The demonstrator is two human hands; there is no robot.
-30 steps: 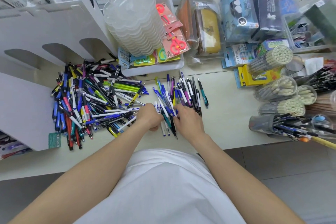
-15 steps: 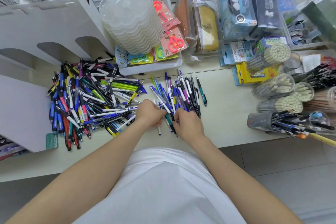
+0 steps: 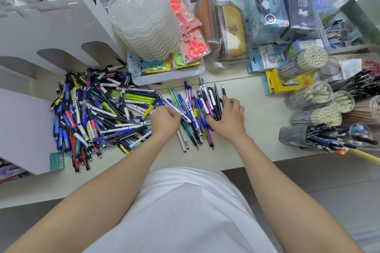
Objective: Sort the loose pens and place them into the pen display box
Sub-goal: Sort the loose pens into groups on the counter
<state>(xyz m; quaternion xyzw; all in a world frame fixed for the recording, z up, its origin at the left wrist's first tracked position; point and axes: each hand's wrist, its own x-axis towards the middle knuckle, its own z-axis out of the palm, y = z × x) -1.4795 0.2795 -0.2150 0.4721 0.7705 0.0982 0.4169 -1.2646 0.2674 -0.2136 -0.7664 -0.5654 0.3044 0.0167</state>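
A big heap of loose pens (image 3: pixel 98 113) in many colours lies on the counter at the left. Right of it is a smaller row of pens (image 3: pixel 193 102) lying roughly parallel. My left hand (image 3: pixel 165 122) sits at the left edge of this row, its fingers curled over a white and blue pen. My right hand (image 3: pixel 229 118) is at the row's right edge, with fingers curled round several dark pens and the thumb pointing up. The white tiered pen display box (image 3: pixel 41 37) stands at the far left, behind and beside the heap.
A stack of clear plastic trays (image 3: pixel 144 18) and a white bin of scissors (image 3: pixel 185 72) stand behind the pens. Clear tubs of pencils and pens (image 3: pixel 314 117) crowd the right side. Packaged goods (image 3: pixel 267 10) line the back. The counter edge (image 3: pixel 185 162) runs just below my wrists.
My hands have drawn apart. The right hand moved right and up to the dark pens at the row's edge, and the left hand stayed at the row's left side.
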